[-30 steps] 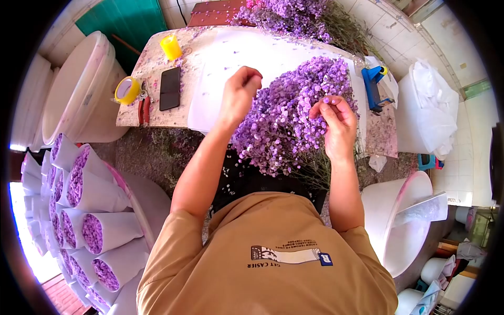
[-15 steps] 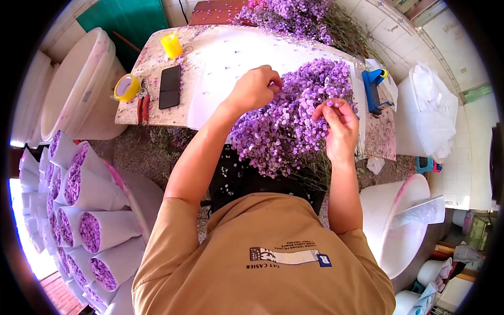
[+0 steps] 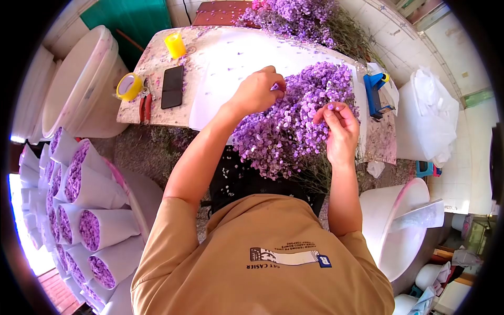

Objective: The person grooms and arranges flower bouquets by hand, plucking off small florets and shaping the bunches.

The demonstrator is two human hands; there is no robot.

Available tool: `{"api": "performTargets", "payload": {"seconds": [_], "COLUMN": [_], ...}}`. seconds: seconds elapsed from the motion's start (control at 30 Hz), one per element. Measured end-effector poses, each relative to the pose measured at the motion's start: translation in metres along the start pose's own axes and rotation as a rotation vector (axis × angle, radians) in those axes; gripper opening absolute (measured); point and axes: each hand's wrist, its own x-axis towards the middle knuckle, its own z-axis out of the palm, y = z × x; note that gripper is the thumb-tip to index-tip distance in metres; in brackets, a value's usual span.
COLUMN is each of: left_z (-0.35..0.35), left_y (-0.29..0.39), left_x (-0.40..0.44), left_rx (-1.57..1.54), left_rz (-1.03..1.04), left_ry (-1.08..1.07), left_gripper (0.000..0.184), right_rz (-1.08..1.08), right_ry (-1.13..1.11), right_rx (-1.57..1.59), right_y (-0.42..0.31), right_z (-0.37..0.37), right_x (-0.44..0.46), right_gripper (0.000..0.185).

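- Find a large, bushy bunch of small purple flowers (image 3: 302,128) on a broad white paper sheet (image 3: 215,73), over the right half of a pale, speckled wooden bench (image 3: 155,59), spilling past the near edge.
- Holds the left hand (image 3: 262,90) curled inward over the bunch's left side, with a purple speck by the fingertips; cannot tell whether pinched on a sprig.
- Holds the right hand (image 3: 341,126) over the right side, with thumb and forefinger close together and purple flecks at the tips; cannot tell whether gripping anything.
- Looks light for such bulk, springy and dry rather than slippery; likely to tangle and snag.
- Seems fragile at the heads; probably sheds if squeezed or dragged.
- Best taken by the thin greenish stems (image 3: 315,177), beyond the near edge towards the right, in a loose, encircling grasp, with support beneath the heads.
- Includes, towards the bench's left edge, a black rectangular phone (image 3: 172,87) and red-handled metal cutters (image 3: 145,107); near the right edge, a blue tape dispenser (image 3: 374,95).
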Motion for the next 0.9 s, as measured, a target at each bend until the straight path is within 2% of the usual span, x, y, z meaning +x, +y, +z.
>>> {"api": "performTargets", "payload": {"seconds": [0.07, 0.13, 0.17, 0.23, 0.27, 0.33, 0.4, 0.47, 0.5, 0.53, 0.6, 0.73, 0.8, 0.83, 0.9], "left_z": [0.001, 0.0, 0.0, -0.003, -0.004, -0.009, -0.01, -0.006, -0.006, -0.003, 0.005, 0.005, -0.006, -0.011, -0.018], "left_y": [-0.001, -0.002, -0.004, -0.005, -0.005, -0.005, 0.0, 0.008, 0.011, 0.01, 0.003, 0.001, 0.002, 0.004, 0.012], "left_x": [0.0, -0.002, -0.003, -0.008, -0.01, -0.014, -0.014, -0.01, -0.006, -0.005, -0.003, -0.007, -0.01, -0.012, -0.024], "left_rx": [-0.019, -0.233, -0.233, -0.681, -0.68, -1.068, -0.99, -0.416, -0.292, -0.294, -0.238, -0.297, -1.04, -1.24, -1.301], "left_rz": [0.0, -0.14, -0.141, -0.397, -0.399, -0.434, -0.45, -0.16, -0.227, -0.224, -0.085, -0.095, -0.508, -0.54, -0.559], "left_ry": [0.004, 0.097, 0.098, 0.134, 0.135, 0.044, 0.008, -0.003, -0.087, -0.086, -0.003, 0.114, 0.171, 0.198, 0.113], "left_gripper": [0.012, 0.013, 0.013, 0.017, 0.017, 0.02, 0.021, 0.022, 0.022, 0.022, 0.02, 0.014, 0.013, 0.015, 0.017], "right_rz": [-0.021, -0.024, -0.032, -0.035, -0.038, -0.031, -0.024, -0.007, -0.01, -0.012, -0.014, -0.032, -0.039, -0.039, -0.037], "right_ry": [-0.008, -0.006, -0.005, -0.009, -0.014, -0.01, -0.007, -0.006, -0.006, -0.008, -0.009, 0.002, 0.006, 0.009, 0.012], "right_rx": [0.001, 0.001, 0.002, 0.007, 0.012, 0.005, -0.004, 0.005, 0.0, -0.002, -0.006, 0.001, 0.003, 0.005, 0.009], "right_y": [-0.001, -0.002, -0.002, -0.002, -0.002, 0.0, 0.001, 0.002, 0.001, 0.001, 0.0, -0.001, -0.002, -0.002, -0.002], "right_z": [-0.001, -0.001, -0.001, -0.001, -0.001, -0.001, 0.0, 0.001, 0.0, 0.0, -0.001, -0.003, -0.003, -0.003, -0.002], "right_x": [0.0, 0.0, 0.001, 0.002, 0.002, 0.003, 0.002, 0.001, 0.002, 0.001, 0.002, 0.003, 0.003, 0.004, 0.005], "right_gripper": [0.008, 0.008, 0.007, 0.007, 0.007, 0.007, 0.007, 0.008, 0.008, 0.008, 0.009, 0.007, 0.007, 0.007, 0.007]}}
